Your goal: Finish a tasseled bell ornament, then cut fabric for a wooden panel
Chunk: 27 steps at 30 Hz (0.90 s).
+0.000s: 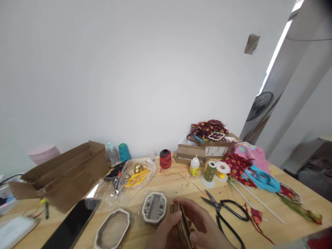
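A stack of thin wooden pieces (pixel 183 230) with brown edges stands on its side between my two hands at the lower middle. My left hand (pixel 164 230) presses its thumb on the near left face. My right hand (pixel 204 223) wraps its fingers round the right side and top. The front faces of the pieces are hidden. Left of my hands lies a stack of pale lattice frames (pixel 155 207) in clear plastic. Farther left is a stack of plain-rimmed frames (pixel 97 238) with open middles. Black-handled scissors (pixel 218 207) lie open just right of my right hand.
Leftward are a cardboard box (pixel 75 176), a black phone (pixel 72 224) and a plastic bag with bells and yellow cord (pixel 137 176). Behind my hands stand a red thread spool (pixel 165 159), a glue bottle (pixel 194 166) and a green spool (pixel 210 172). Colourful fabric (pixel 240 166) and white sticks (pixel 259 200) lie rightward.
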### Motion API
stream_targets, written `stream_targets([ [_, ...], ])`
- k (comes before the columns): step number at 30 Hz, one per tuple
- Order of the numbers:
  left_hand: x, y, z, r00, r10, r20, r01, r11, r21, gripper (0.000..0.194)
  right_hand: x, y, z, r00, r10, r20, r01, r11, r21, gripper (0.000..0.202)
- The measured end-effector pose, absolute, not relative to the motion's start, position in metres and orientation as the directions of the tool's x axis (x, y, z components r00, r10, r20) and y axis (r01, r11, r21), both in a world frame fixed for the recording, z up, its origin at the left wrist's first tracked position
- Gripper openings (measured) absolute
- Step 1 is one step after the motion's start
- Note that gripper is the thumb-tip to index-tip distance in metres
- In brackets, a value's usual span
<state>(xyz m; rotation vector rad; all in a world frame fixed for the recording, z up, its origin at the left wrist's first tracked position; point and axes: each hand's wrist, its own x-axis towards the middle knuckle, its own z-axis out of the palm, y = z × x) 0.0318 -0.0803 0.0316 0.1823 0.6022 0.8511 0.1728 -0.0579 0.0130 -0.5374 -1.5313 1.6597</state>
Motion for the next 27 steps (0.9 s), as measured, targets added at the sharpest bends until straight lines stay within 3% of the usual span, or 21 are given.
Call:
stream_targets([
  [7,0.034,-0.079,0.018,0.421,0.774,-0.473,-0.650,0.621,0.439,0.022,0.173,-0.069,0.026,-0.507,0.847,0.159,-0.158,0.090,-0.983,0.059],
  [16,0.041,-0.082,0.035,0.506,0.778,-0.373,-0.695,0.624,0.358,0.016,0.175,-0.066,0.030,-0.494,0.841,0.218,-0.296,0.074,-0.952,0.060],
  [20,0.041,-0.081,0.036,0.469,0.786,-0.402,-0.685,0.612,0.395,0.009,0.174,-0.067,0.029,-0.485,0.847,0.215,-0.261,0.095,-0.961,0.058],
  [27,0.040,-0.079,0.029,0.410,0.770,-0.488,-0.661,0.620,0.423,0.021,0.175,-0.068,0.028,-0.460,0.863,0.208,-0.180,0.139,-0.974,0.053],
])
